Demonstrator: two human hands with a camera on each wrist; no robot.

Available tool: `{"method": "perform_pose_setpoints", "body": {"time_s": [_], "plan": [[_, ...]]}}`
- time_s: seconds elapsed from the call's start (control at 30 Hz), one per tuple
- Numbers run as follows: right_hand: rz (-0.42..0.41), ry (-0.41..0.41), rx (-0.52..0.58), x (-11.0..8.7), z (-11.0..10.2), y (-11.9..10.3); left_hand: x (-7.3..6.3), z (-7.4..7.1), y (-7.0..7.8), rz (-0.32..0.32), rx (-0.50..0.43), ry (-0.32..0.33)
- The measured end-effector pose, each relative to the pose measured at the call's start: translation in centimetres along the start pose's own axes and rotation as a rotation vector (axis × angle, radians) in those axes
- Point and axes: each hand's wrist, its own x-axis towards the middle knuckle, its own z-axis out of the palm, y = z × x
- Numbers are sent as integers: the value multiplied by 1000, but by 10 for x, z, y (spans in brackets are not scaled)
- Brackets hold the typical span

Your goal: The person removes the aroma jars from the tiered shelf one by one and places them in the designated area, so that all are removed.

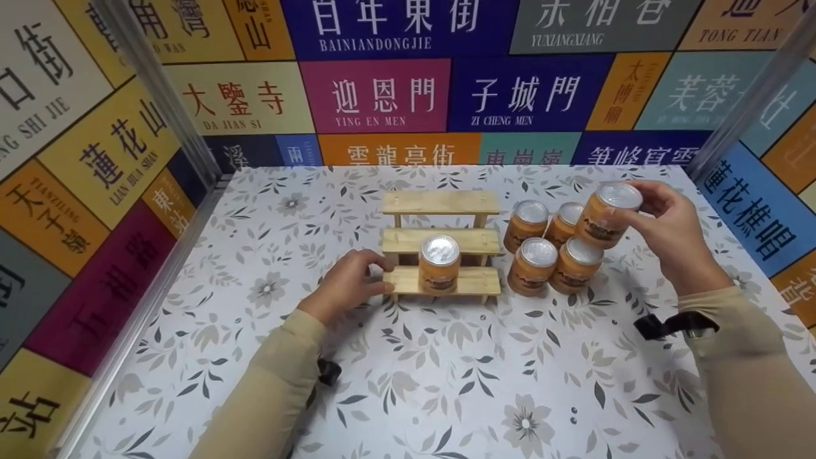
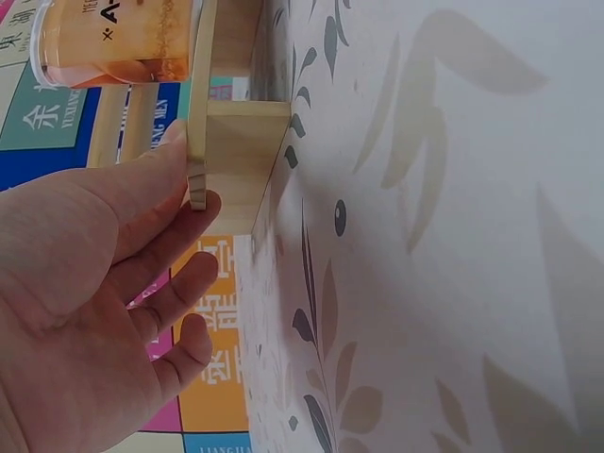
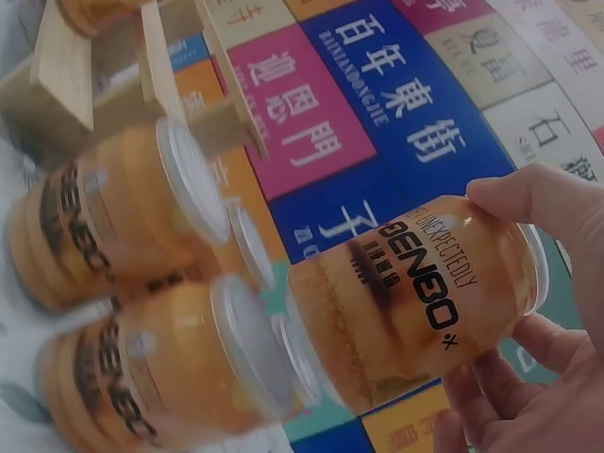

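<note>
A wooden three-step display stand (image 1: 440, 203) is on the table, with one orange can with a silver lid (image 1: 439, 271) upright on its lowest step. At the left end of that step, my left hand (image 1: 350, 280) pinches the board (image 2: 197, 142) between thumb and index finger; its other fingers curl loosely below. My right hand (image 1: 677, 226) grips another orange can (image 1: 605, 220) by its upper part, tilted and raised over a group of similar cans. In the right wrist view this held can (image 3: 415, 302) shows black lettering; the thumb lies near its lid.
Several orange cans (image 1: 532, 271) stand close together just right of the stand, partly overlapping in view. The tabletop (image 1: 382, 382) has a leaf and flower pattern. Colourful panels with Chinese lettering (image 1: 376, 95) wall the back and sides.
</note>
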Motion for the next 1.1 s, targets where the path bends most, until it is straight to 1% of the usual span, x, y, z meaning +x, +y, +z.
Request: {"method": "perform_pose_setpoints", "body": {"time_s": [0.17,0.27,0.37,0.5,0.6,0.73,0.8,0.97,1.1], "plan": [[30,44,-38,9,-16,13,0,1,0,14,11,3],[33,49,-53,15,-22,23,-1,-1,0,17,16,8],[44,46,-53,23,-24,34,-1,-2,-1,11,19,5],[45,41,-52,35,-22,49,-1,-4,-2,-5,11,4],[31,3,-102,43,-19,59,-2,-4,-2,-7,1,10],[9,-84,-201,51,-19,68,-2,-3,-2,4,0,7],[4,-116,-230,54,-18,72,-1,-3,-2,9,1,7],[-2,-150,-250,58,-16,82,0,-2,0,17,6,14],[18,-169,-255,60,-16,90,0,0,0,2,9,2]]}}
